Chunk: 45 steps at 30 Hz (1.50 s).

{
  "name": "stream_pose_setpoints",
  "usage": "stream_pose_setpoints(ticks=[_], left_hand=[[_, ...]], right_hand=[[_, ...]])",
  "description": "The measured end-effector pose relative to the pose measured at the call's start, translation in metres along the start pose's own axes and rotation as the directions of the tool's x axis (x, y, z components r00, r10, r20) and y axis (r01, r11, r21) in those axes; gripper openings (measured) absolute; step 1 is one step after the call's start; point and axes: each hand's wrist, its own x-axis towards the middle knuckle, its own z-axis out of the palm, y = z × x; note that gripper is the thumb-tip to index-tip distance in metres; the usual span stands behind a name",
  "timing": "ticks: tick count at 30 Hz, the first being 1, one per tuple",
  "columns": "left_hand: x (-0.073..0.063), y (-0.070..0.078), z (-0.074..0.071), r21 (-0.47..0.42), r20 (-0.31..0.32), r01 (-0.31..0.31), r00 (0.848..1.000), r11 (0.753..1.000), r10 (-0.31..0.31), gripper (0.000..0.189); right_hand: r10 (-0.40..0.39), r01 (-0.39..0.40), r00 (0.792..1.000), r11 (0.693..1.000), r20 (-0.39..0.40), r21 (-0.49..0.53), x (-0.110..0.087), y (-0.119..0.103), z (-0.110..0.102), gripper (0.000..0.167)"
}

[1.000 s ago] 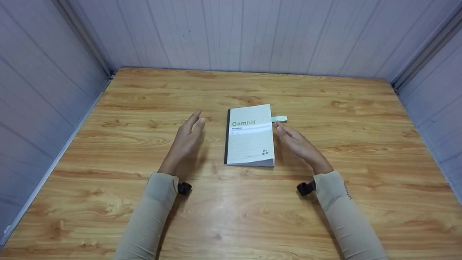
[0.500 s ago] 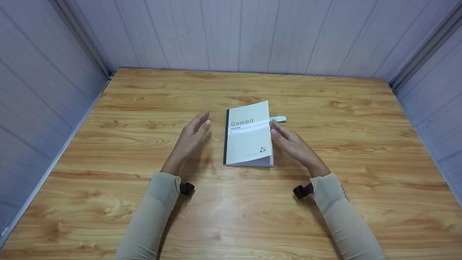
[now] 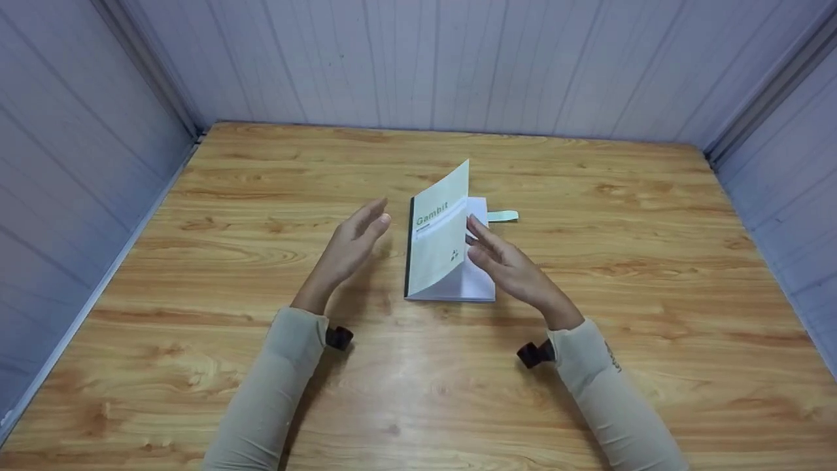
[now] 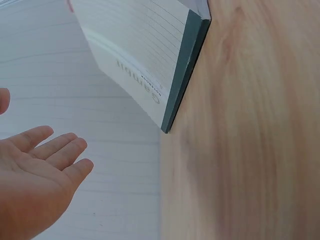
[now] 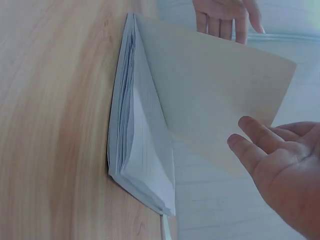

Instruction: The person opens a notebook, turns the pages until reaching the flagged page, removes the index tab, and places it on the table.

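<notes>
A notebook (image 3: 439, 239) with a white cover, "Gambit" lettering and a dark spine lies mid-table, its front cover lifted and bent upward. My right hand (image 3: 516, 271) is at the cover's free edge; in the right wrist view its fingertips (image 5: 244, 142) lie against the cover's inner side (image 5: 210, 75), fingers fairly straight. White pages (image 3: 480, 281) show beneath. From the notebook's right side sticks out a pale green strip (image 3: 503, 216). To the left of the spine (image 4: 185, 67), my left hand (image 3: 346, 248) hovers apart from the notebook, fingers extended, holding nothing.
The notebook rests on a wood-grain table (image 3: 261, 170). Pale panelled walls (image 3: 405, 65) enclose the back and both sides. Each wrist carries a small dark camera, such as the left one (image 3: 339, 338).
My right hand has moved left, and the notebook's cover has swung up from nearly flat, exposing the pages. My left hand has drifted slightly right, toward the spine.
</notes>
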Motion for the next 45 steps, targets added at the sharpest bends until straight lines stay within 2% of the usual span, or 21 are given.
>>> stream_pose_setpoints(ticks=[5, 7, 12, 16, 21, 24, 26, 32, 35, 38, 40, 42, 45], left_hand=[[-0.002, 0.007, -0.002, 0.034, 0.031, -0.029, 0.999, 0.999, 0.028, 0.059], [-0.002, 0.01, -0.001, 0.056, 0.044, -0.043, 0.998, 0.997, 0.041, 0.059], [-0.004, 0.016, 0.002, 0.099, 0.077, -0.106, 0.992, 0.989, 0.098, 0.064], [-0.006, 0.021, 0.004, 0.144, 0.095, -0.14, 0.987, 0.98, 0.128, 0.068], [-0.008, 0.023, 0.004, 0.192, 0.102, -0.156, 0.985, 0.969, 0.139, 0.071], [-0.01, 0.023, 0.0, 0.206, 0.109, -0.197, 0.978, 0.958, 0.178, 0.069], [-0.011, 0.024, -0.004, 0.224, 0.119, -0.234, 0.97, 0.946, 0.212, 0.067], [-0.013, 0.031, -0.019, 0.329, 0.166, -0.314, 0.948, 0.891, 0.273, 0.063], [-0.015, 0.035, -0.027, 0.382, 0.206, -0.359, 0.932, 0.852, 0.3, 0.062], [-0.017, 0.036, -0.035, 0.436, 0.261, -0.409, 0.91, 0.801, 0.323, 0.061], [-0.019, 0.035, -0.039, 0.476, 0.295, -0.42, 0.904, 0.773, 0.31, 0.061], [-0.021, 0.034, -0.042, 0.528, 0.326, -0.416, 0.904, 0.74, 0.275, 0.061], [-0.022, 0.032, -0.045, 0.612, 0.35, -0.377, 0.917, 0.695, 0.19, 0.062]], right_hand=[[-0.075, 0.089, 0.993, 0.984, 0.092, -0.157, 0.001, -0.002, 0.012, 0.074], [-0.075, 0.101, 0.99, 0.966, 0.115, -0.238, 0.001, -0.003, 0.018, 0.075], [-0.097, 0.159, 0.978, 0.921, 0.186, -0.354, 0.003, -0.005, 0.031, 0.077], [-0.133, 0.219, 0.964, 0.891, 0.232, -0.398, 0.006, -0.003, 0.038, 0.075], [-0.122, 0.226, 0.958, 0.88, 0.261, -0.419, 0.008, -0.004, 0.043, 0.073], [-0.122, 0.232, 0.955, 0.874, 0.27, -0.427, 0.008, -0.004, 0.044, 0.073], [-0.127, 0.242, 0.954, 0.86, 0.271, -0.45, 0.008, -0.004, 0.045, 0.073], [-0.109, 0.237, 0.962, 0.788, 0.249, -0.568, 0.009, 0.002, 0.043, 0.076], [-0.085, 0.217, 0.967, 0.77, 0.241, -0.599, 0.01, 0.006, 0.039, 0.077], [-0.04, 0.184, 0.97, 0.766, 0.241, -0.616, 0.011, 0.011, 0.033, 0.08], [0.002, 0.153, 0.971, 0.759, 0.238, -0.633, 0.011, 0.015, 0.028, 0.081], [0.049, 0.118, 0.971, 0.752, 0.235, -0.648, 0.012, 0.019, 0.021, 0.081], [0.148, 0.04, 0.963, 0.747, 0.225, -0.663, 0.012, 0.023, 0.011, 0.081]])
